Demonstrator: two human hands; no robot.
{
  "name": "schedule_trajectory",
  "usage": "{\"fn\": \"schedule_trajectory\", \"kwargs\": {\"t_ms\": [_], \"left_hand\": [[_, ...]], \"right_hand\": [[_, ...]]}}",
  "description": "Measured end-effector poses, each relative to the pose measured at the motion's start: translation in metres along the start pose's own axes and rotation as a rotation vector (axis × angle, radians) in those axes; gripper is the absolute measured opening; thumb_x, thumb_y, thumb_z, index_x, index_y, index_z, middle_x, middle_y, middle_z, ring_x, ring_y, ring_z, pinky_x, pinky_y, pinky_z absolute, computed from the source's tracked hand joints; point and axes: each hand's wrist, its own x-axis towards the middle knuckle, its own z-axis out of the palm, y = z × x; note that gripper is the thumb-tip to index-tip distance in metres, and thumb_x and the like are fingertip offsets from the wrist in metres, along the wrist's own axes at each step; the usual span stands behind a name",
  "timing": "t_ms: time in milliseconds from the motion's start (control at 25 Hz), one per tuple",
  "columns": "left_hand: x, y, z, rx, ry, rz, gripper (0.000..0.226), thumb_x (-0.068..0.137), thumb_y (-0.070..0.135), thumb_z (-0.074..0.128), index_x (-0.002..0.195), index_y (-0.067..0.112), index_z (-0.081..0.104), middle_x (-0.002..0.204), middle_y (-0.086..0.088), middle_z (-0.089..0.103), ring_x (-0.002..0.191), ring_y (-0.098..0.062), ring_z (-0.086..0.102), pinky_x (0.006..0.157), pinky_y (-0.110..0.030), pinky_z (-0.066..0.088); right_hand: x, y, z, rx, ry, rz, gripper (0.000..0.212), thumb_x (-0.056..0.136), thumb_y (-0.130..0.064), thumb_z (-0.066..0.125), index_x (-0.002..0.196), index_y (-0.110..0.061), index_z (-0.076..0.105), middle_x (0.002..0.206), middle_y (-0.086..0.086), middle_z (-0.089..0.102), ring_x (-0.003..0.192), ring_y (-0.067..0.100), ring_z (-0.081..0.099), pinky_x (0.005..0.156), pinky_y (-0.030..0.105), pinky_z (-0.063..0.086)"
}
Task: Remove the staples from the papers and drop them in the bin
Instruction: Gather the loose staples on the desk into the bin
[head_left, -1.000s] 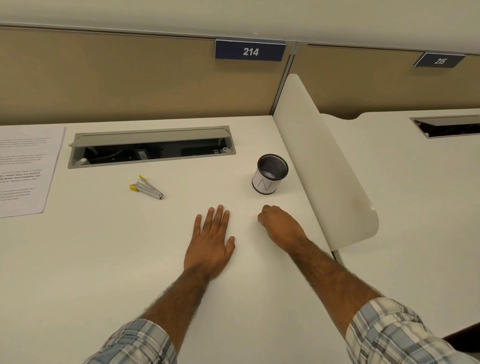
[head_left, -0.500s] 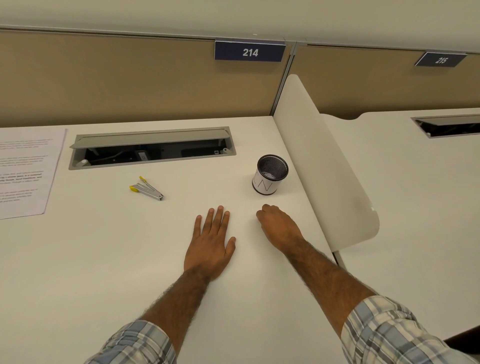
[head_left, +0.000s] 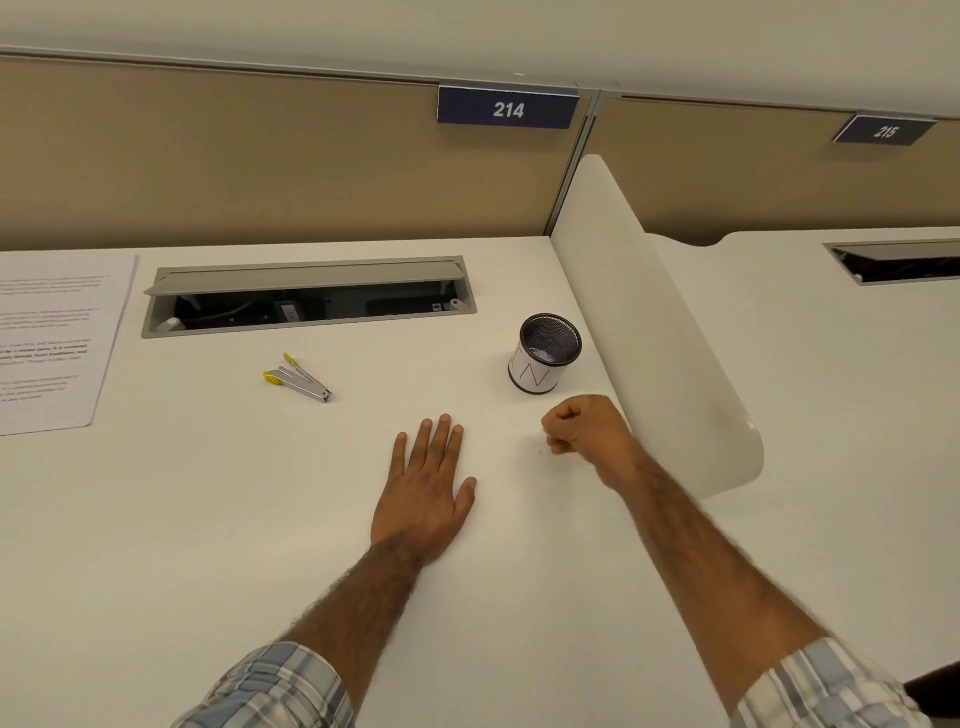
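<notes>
- Head view: a white tabletop (head_left: 208, 545) is seen from above, and both bare forearms are stretched over it out of plaid sleeves (head_left: 270, 686).
- The left hand (head_left: 423, 499) is laid flat, palm down, near the middle of the tabletop. Its fingers (head_left: 441, 441) are stretched straight and close together, the thumb is spread aside, and nothing is grasped.
- The right hand (head_left: 584, 431) is held to the right of the left hand, near the bin (head_left: 545, 358) and on its near side. Its fingers (head_left: 558, 421) are clenched into a fist; whether anything is pinched inside cannot be told.
- The bin, a small black mesh cup wrapped in a lettered white paper band, is stood upright near the tabletop's right edge, just beside the white divider (head_left: 675, 338). Its contents cannot be made out.
- The staple remover (head_left: 297, 378), metal with yellow tips, is laid on the tabletop well to the left of the bin, apart from both hands and near the cable tray (head_left: 311, 296).
- The paper (head_left: 47, 338), a printed sheet, is laid flat at the far left and is cut off by the frame edge; staples in it cannot be told.
- The cable tray is sunk into the tabletop and its lid is raised.
- Signs reading 214 (head_left: 508, 109) and 215 (head_left: 884, 131) are fixed on the tan partition (head_left: 234, 156) behind.
</notes>
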Motion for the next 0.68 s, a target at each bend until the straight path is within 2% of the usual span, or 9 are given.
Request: {"fn": "schedule_trajectory", "kwargs": {"t_ms": [120, 280, 400, 520, 680], "left_hand": [[0.000, -0.001, -0.001, 0.001, -0.004, -0.007, 0.071, 0.105, 0.052, 0.021, 0.165, 0.020, 0.003, 0.174, 0.000, -0.005, 0.160, -0.020, -0.006, 0.128, -0.048, -0.001], [-0.001, 0.000, -0.001, 0.002, -0.007, -0.001, 0.071, 0.106, 0.053, 0.020, 0.165, 0.020, 0.000, 0.173, 0.001, -0.008, 0.160, -0.020, -0.008, 0.128, -0.048, -0.003], [-0.001, 0.001, -0.002, -0.001, -0.003, -0.003, 0.071, 0.105, 0.052, 0.022, 0.165, 0.019, 0.004, 0.173, 0.000, -0.004, 0.160, -0.021, -0.003, 0.127, -0.047, -0.002], [-0.001, 0.000, -0.002, 0.001, -0.019, -0.006, 0.071, 0.105, 0.053, 0.020, 0.165, 0.020, 0.000, 0.173, 0.000, -0.007, 0.160, -0.021, -0.007, 0.127, -0.048, -0.002], [0.000, 0.000, -0.004, -0.007, -0.024, -0.001, 0.071, 0.105, 0.054, 0.015, 0.164, 0.022, -0.006, 0.172, 0.002, -0.015, 0.159, -0.019, -0.014, 0.128, -0.047, -0.005]], "right_hand": [[0.003, -0.036, -0.024, 0.158, -0.062, 0.025, 0.014, 0.084, 0.012, 0.064, 0.075, 0.001, 0.066, 0.064, 0.011, 0.063, 0.053, 0.017, 0.058, 0.053, 0.022, 0.055], [0.030, -0.079, -0.042, 0.179, 0.036, -0.037, 0.009, 0.082, 0.011, 0.066, 0.078, 0.004, 0.066, 0.065, 0.012, 0.064, 0.051, 0.015, 0.059, 0.053, 0.022, 0.056], [0.057, -0.091, -0.037, -0.027, 0.159, -0.100, 0.003, 0.080, 0.008, 0.066, 0.079, 0.006, 0.068, 0.067, 0.013, 0.064, 0.052, 0.018, 0.059, 0.058, 0.029, 0.061], [0.078, -0.091, -0.026, -0.365, 0.260, -0.164, 0.010, 0.082, 0.003, 0.061, 0.080, 0.005, 0.070, 0.069, 0.015, 0.069, 0.053, 0.022, 0.064, 0.067, 0.036, 0.061], [0.088, -0.087, -0.019, -0.683, 0.192, -0.243, 0.017, 0.084, 0.005, 0.061, 0.086, -0.005, 0.075, 0.094, 0.014, 0.074, 0.085, 0.031, 0.071, 0.079, 0.043, 0.061]]}}
